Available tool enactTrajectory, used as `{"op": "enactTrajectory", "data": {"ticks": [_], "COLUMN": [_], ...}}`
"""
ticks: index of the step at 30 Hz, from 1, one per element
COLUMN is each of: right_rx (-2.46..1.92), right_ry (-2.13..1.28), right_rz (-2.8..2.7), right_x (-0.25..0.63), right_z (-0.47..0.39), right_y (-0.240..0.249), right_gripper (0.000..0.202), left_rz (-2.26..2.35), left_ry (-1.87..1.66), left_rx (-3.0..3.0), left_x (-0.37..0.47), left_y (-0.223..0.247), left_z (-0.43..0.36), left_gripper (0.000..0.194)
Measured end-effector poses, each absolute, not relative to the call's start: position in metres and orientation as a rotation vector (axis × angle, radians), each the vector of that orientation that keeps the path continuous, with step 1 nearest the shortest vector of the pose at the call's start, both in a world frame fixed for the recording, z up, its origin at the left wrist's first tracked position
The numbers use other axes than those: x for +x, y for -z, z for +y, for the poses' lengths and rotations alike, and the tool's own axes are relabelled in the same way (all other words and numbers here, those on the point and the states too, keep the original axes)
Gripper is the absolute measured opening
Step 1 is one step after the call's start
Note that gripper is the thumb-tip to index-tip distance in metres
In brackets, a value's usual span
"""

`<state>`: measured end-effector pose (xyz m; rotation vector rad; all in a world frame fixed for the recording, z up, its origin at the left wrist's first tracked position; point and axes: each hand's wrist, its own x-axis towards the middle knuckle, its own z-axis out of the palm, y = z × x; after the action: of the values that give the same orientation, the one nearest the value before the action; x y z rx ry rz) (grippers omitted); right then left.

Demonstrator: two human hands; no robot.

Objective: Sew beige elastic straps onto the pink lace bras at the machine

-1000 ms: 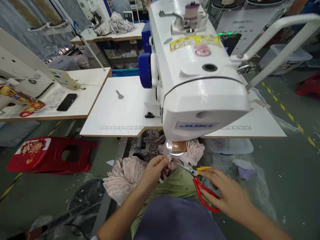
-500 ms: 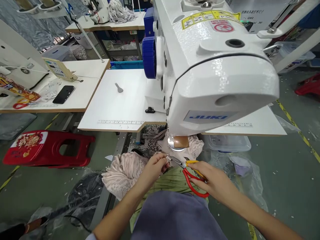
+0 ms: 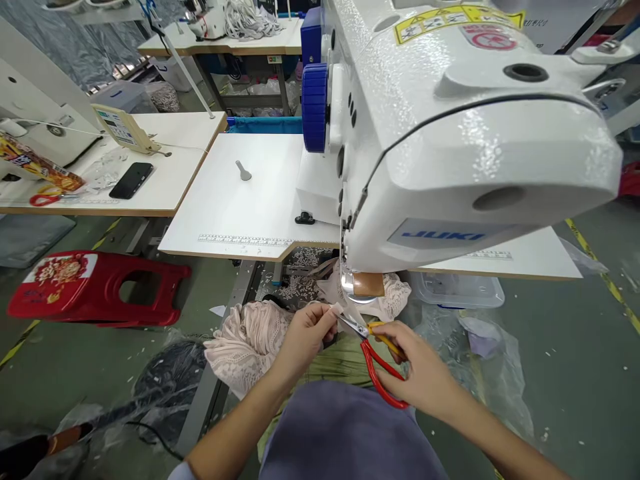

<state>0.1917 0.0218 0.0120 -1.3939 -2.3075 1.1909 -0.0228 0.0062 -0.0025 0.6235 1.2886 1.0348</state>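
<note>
- L hand (image 3: 309, 331) is pinching a bit of pale fabric (image 3: 337, 309) btwn thumb and fingertips, just below the head of the JUKI sewing machine (image 3: 470, 160). Too small to tell what part of the piece it is, tbh.
- R hand (image 3: 407, 365) is curled around the handles of the scissors (image 3: 361, 329), red + yellow grips, blades aimed left. Tips are right at the fabric, v. close to the L fingertips; can't tell if the blades are biting yet.
- Main thing imo: a firm pinch, w/ the fabric a little taut, so the blades cut instead of folding it.
- Only the tips should do the work here, w/ small snips. A deep bite prob. nicks the good fabric or a finger.
- Fingertips should sit back from the cut line, since there's basically no spare room atm.
- Watch the pale lace bundle (image 3: 250, 343) left of the L hand and the lace pile (image 3: 394, 298) by the brown plate (image 3: 369, 285). Loose folds could stray into the blades, so I'd check behind the tips b4 squeezing.
- Same w/ the green cloth (image 3: 345, 363) under the hands: blades level, not dipping.
- White worktop (image 3: 265, 193) is farther fwd, so the cut has no support underneath; steady wrists matter.
</note>
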Motion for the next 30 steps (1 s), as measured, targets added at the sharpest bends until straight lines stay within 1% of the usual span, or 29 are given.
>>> {"op": "enactTrajectory", "data": {"ticks": [6, 10, 15, 18, 21, 23, 25, 27, 30], "right_rx": [-1.400, -1.451, -1.517, -1.578, -1.645, -1.581, -1.463, -1.277, -0.797], "right_ry": [-1.281, -1.314, -1.237, -1.030, -0.567, -0.281, -0.183, -0.300, -0.525], "right_rz": [-2.294, -2.282, -2.259, -2.305, -2.346, -2.351, -2.310, -2.338, -2.636], "right_x": [0.185, 0.192, 0.228, 0.257, 0.273, 0.271, 0.257, 0.232, 0.196], "right_z": [0.035, 0.033, 0.034, 0.066, 0.114, 0.133, 0.129, 0.107, 0.069], "right_y": [-0.009, -0.013, -0.018, -0.026, -0.038, -0.047, -0.052, -0.048, -0.026], "right_gripper": [0.038, 0.036, 0.032, 0.033, 0.038, 0.041, 0.037, 0.028, 0.027], "left_rz": [1.356, 1.371, 1.310, 1.253, 1.219, 1.182, 1.122, 1.060, 1.062], "left_ry": [-1.052, -1.091, -1.170, -1.180, -1.170, -1.129, -1.019, -0.829, -0.518], "left_rx": [0.697, 0.671, 0.527, 0.475, 0.462, 0.439, 0.426, 0.463, 0.674], "left_x": [-0.027, -0.026, -0.021, -0.017, -0.016, -0.017, -0.020, -0.022, -0.023], "left_y": [0.006, 0.006, 0.003, -0.001, -0.007, -0.012, -0.018, -0.024, -0.029], "left_z": [0.005, 0.003, 0.001, 0.003, 0.006, 0.008, 0.010, 0.012, 0.015], "left_gripper": [0.038, 0.039, 0.043, 0.045, 0.044, 0.042, 0.037, 0.030, 0.022]}}
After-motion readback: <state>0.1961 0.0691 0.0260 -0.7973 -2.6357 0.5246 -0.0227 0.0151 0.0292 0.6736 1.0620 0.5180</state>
